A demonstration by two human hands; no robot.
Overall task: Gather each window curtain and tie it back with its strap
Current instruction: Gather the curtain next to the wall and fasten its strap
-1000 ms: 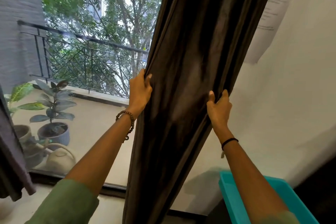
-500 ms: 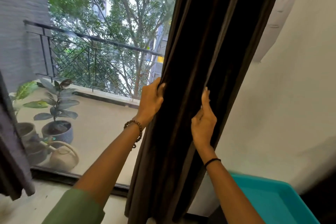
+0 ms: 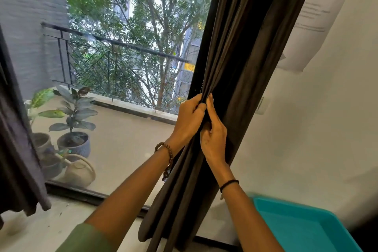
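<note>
Against the right edge of the window [image 3: 143, 26], a dark brown curtain [image 3: 245, 57], bunched into narrow folds and slanting from upper right down to lower left across the view. Clamped at mid-height between both hands. On the window side, the left hand [image 3: 187, 122], fingers curled into the cloth round the edge of the bundle. Just beside it and touching it, the right hand [image 3: 214, 139], pinching the same folds, one digit stretched straight up along the fabric (the other fingertips buried in the cloth, so hard to make out). Below the grip, looser folds spreading down to the floor [image 3: 30, 235].

Round the left wrist, a beaded bracelet [image 3: 166, 152]; round the right, a thin black band [image 3: 229, 183]. At the bottom edge, a green sleeve [image 3: 86, 239] on the left arm.

At the far left, a second curtain [image 3: 16, 149], hanging loose, well apart from the hands. Beyond the glass, a balcony with a black railing [image 3: 114, 44], a potted plant [image 3: 73, 120] and a pale watering can [image 3: 79, 172] near the pane, with trees behind. To the right of the gathered cloth, a white wall [image 3: 317, 129] with a printed paper sheet [image 3: 319, 16] fixed high up, its text too blurred to read. In the lower right corner, a teal tub [image 3: 302, 229].
</note>
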